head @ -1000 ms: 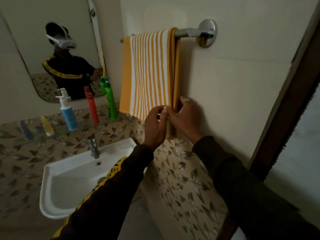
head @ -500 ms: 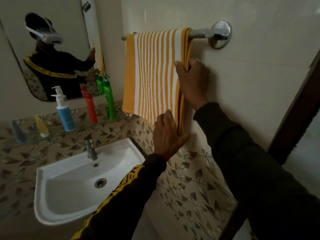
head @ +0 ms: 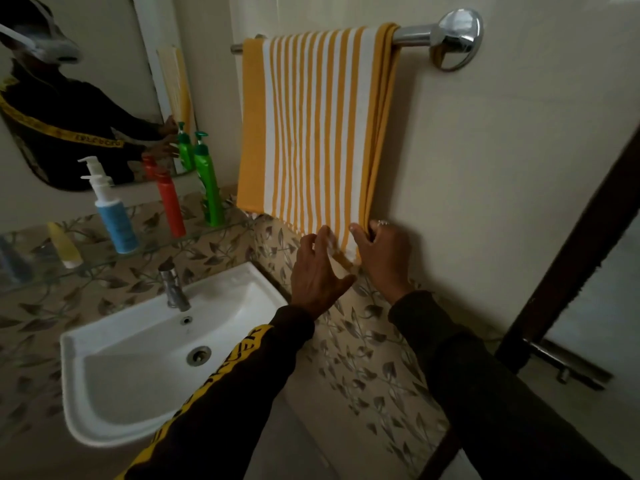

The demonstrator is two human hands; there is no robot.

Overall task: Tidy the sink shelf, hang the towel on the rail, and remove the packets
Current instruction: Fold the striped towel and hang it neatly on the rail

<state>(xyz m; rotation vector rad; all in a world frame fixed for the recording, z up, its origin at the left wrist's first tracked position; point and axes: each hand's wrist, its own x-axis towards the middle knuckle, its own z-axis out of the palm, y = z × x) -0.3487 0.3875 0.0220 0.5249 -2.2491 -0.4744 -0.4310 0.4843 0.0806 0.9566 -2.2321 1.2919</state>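
Note:
A yellow and white striped towel [head: 311,126] hangs folded over the chrome rail [head: 415,34] on the wall. My right hand [head: 384,258] pinches the towel's lower right corner against the wall. My left hand [head: 317,271] has its fingers spread and touches the towel's bottom edge just left of that corner. On the glass sink shelf [head: 149,249] stand a blue pump bottle [head: 114,216], a red bottle [head: 169,202] and a green pump bottle [head: 207,181]. A yellow tube [head: 65,245] lies on the shelf further left.
A white sink [head: 138,358] with a chrome tap [head: 171,289] sits below the shelf. A mirror [head: 86,88] hangs above it. A dark door frame [head: 561,254] runs down the right side.
My right hand slid from the towel's upper right edge down to its lower corner. My left hand stays at the bottom edge. The view shifted slightly.

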